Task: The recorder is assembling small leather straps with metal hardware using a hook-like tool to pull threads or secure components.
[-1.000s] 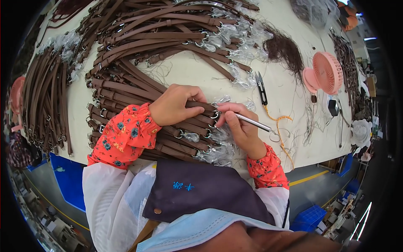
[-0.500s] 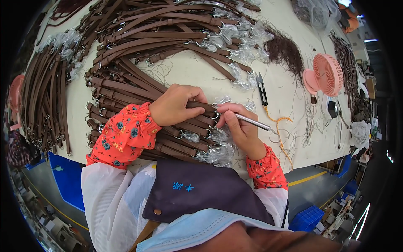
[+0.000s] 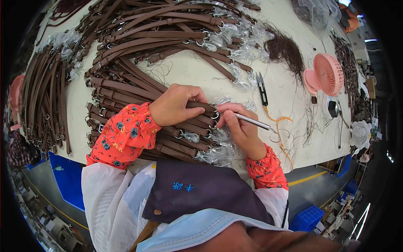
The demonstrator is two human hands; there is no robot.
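Note:
My left hand (image 3: 176,105) is closed on the end of a brown strap (image 3: 206,106), pinching it between thumb and fingers. From the right, my right hand (image 3: 242,132) grips a slim silver pen-like tool (image 3: 254,121) that has a wire ring at its outer end. The tool's tip meets the strap's end beside the metal ring, but fingers hide the exact contact. Beneath both hands lies a row of similar brown straps (image 3: 126,87) with metal rings and clear plastic wrapping (image 3: 216,156) at their right ends.
Black thread snips (image 3: 262,93) with an orange cord (image 3: 277,120) lie to the right. Beyond are a dark thread tangle (image 3: 283,48) and a pink fan (image 3: 328,74). More straps (image 3: 46,98) are heaped at the left. A blue crate (image 3: 307,219) stands below the table's right side.

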